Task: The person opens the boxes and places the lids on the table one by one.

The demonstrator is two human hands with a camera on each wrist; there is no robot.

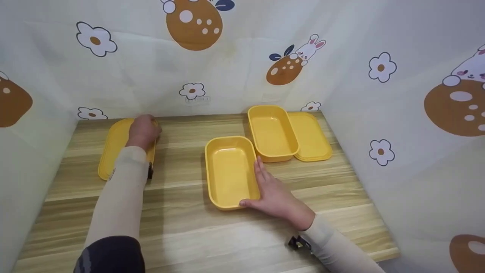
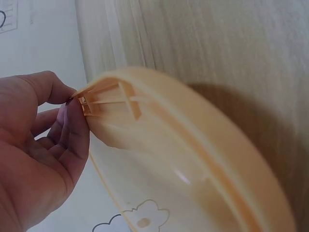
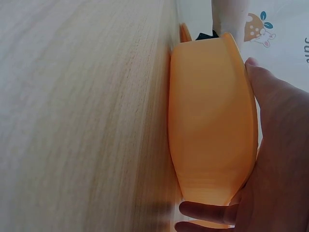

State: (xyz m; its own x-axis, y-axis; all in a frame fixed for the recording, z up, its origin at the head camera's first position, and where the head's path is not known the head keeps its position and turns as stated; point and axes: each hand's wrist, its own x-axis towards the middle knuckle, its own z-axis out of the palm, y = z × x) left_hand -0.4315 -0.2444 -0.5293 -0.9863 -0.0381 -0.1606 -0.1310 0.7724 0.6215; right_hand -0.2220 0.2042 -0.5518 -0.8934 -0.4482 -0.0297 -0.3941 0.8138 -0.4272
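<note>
My left hand (image 1: 144, 131) pinches the far right edge of a yellow lid (image 1: 113, 149) at the table's left. In the left wrist view the lid (image 2: 193, 130) is tilted, with its ribbed inner rim showing between thumb and fingertips of the hand (image 2: 48, 130). Near the middle stands an uncovered yellow plastic container (image 1: 231, 170) with nothing inside. Against its right wall rests my right hand (image 1: 278, 195), fingers straight along the side and thumb at the near rim. The right wrist view shows this container's (image 3: 210, 116) outer side beside the hand (image 3: 280, 140).
Behind and to the right sits a second uncovered yellow container (image 1: 273, 134), very close to the first one's far right corner. A second yellow lid (image 1: 312, 138) lies flat beside it. Patterned cloth (image 1: 235, 68) walls in the wooden table (image 1: 182, 227) at the back and sides.
</note>
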